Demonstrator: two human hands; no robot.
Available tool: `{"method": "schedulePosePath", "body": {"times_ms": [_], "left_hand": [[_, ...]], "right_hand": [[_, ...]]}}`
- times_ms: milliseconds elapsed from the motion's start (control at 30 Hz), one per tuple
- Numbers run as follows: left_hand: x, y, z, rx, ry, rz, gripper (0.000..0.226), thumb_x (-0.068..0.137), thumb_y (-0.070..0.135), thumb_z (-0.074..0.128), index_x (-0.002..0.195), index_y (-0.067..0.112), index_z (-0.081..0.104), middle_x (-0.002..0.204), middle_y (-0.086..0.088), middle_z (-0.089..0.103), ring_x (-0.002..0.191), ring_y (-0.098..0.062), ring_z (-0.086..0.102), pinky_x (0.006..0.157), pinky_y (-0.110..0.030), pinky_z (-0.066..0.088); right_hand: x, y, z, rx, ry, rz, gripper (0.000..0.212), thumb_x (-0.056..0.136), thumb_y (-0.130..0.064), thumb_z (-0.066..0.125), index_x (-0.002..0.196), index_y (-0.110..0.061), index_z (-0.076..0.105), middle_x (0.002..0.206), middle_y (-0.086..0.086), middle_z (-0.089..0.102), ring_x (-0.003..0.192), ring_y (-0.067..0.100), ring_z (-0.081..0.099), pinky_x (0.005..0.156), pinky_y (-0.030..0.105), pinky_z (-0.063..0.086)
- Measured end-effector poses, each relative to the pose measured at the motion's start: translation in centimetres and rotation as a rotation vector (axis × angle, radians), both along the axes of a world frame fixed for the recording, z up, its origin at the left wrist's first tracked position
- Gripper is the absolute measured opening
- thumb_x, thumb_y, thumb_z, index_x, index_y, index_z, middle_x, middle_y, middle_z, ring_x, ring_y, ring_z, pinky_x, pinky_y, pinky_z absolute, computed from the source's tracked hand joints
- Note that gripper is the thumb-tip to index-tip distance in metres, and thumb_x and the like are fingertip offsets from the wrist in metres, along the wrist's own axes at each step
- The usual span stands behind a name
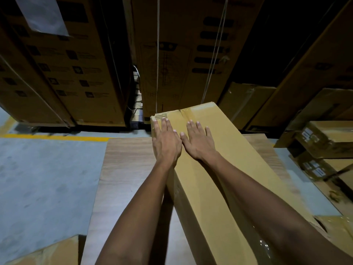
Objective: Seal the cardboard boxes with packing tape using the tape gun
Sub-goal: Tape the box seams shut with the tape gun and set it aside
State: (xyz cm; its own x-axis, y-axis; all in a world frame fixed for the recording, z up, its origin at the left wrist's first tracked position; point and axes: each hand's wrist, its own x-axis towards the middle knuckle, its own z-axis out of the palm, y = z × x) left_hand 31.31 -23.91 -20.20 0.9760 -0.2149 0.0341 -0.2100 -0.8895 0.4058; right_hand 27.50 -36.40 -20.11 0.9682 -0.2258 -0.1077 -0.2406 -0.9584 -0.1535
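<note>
Where a dim warehouse aisle runs between stacks of cartons, a person looks down over both bare forearms at a long cardboard box (219, 169) lying on a wood-grain tabletop (126, 169). The box stretches away from the viewer, angled slightly to the left, and fills the right half of the table. Both hands lie flat on its top panel near the far end. The left hand (165, 143) rests at the left edge of the panel, fingers straight and slightly spread, holding nothing. The right hand (198, 142) lies just beside it, palm down with fingers straight, its thumb touching the left hand. Ahead of the fingertips, a strip of clear packing tape (193, 111) crosses the far end of the box, and the cardboard at the far left corner is torn, showing its corrugation. More glossy tape (264, 245) shines on the near end of the box, beside the right forearm.

Left of the table is a grey concrete floor (44, 178) marked with a yellow painted line (53, 137). Behind it, tall printed cartons (72, 73) stand in a row, some bound with thin strapping. On the right, smaller brown boxes (324, 138) with white labels are stacked. A corner of another piece of cardboard (57, 251) shows at the lower left.
</note>
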Motion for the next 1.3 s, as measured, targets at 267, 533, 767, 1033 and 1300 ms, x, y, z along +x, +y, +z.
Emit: {"method": "schedulePosePath", "body": {"times_ms": [267,533,767,1033,1300], "left_hand": [[0.2,0.1,0.0,-0.037,0.01,-0.004,0.058,0.109,0.032,0.025,0.162,0.01,0.017,0.17,-0.002,0.012,0.156,-0.03,-0.005,0.115,-0.054,0.036],[-0.3,0.5,0.5,-0.071,0.028,-0.016,0.057,0.109,0.032,0.029,0.16,0.009,0.021,0.169,-0.003,0.014,0.156,-0.032,-0.001,0.116,-0.058,0.032],[-1.5,1.5,1.4,0.0,-0.01,-0.091,0.053,0.107,0.034,0.03,0.153,0.008,0.037,0.163,-0.011,0.032,0.153,-0.038,0.013,0.119,-0.064,0.017],[-10.0,-1.5,0.7,0.23,-0.097,-1.055,0.046,0.109,0.038,0.029,0.154,0.032,0.035,0.164,0.002,0.03,0.154,-0.023,0.018,0.123,-0.054,0.017],[-9.3,-0.8,1.1,0.311,-0.08,-0.931,0.053,0.109,0.047,0.014,0.161,0.036,0.018,0.17,-0.003,0.011,0.157,-0.027,0.008,0.125,-0.055,0.007]], "right_hand": [[-10.7,0.2,0.7,0.01,0.054,-0.084,0.076,0.102,-0.07,0.006,0.166,-0.03,0.009,0.173,-0.009,0.005,0.16,0.02,-0.005,0.126,0.052,-0.005],[-13.6,1.9,1.2,0.08,0.064,-0.166,0.079,0.099,-0.072,0.003,0.166,-0.03,0.01,0.174,-0.009,0.006,0.16,0.022,-0.008,0.126,0.053,-0.007],[-23.9,4.1,1.2,0.046,0.049,-0.278,0.09,0.089,-0.077,-0.007,0.166,-0.033,0.007,0.173,-0.014,0.005,0.16,0.02,-0.008,0.127,0.052,-0.001],[-24.3,4.2,0.9,0.068,0.032,-0.318,0.08,0.097,-0.073,0.004,0.166,-0.033,0.008,0.173,-0.013,0.007,0.16,0.02,-0.004,0.127,0.053,0.001],[-34.9,8.2,2.3,-0.013,0.089,-0.472,0.095,0.087,-0.076,-0.018,0.166,-0.028,0.005,0.173,-0.011,0.002,0.16,0.014,-0.001,0.128,0.045,0.001]]}}
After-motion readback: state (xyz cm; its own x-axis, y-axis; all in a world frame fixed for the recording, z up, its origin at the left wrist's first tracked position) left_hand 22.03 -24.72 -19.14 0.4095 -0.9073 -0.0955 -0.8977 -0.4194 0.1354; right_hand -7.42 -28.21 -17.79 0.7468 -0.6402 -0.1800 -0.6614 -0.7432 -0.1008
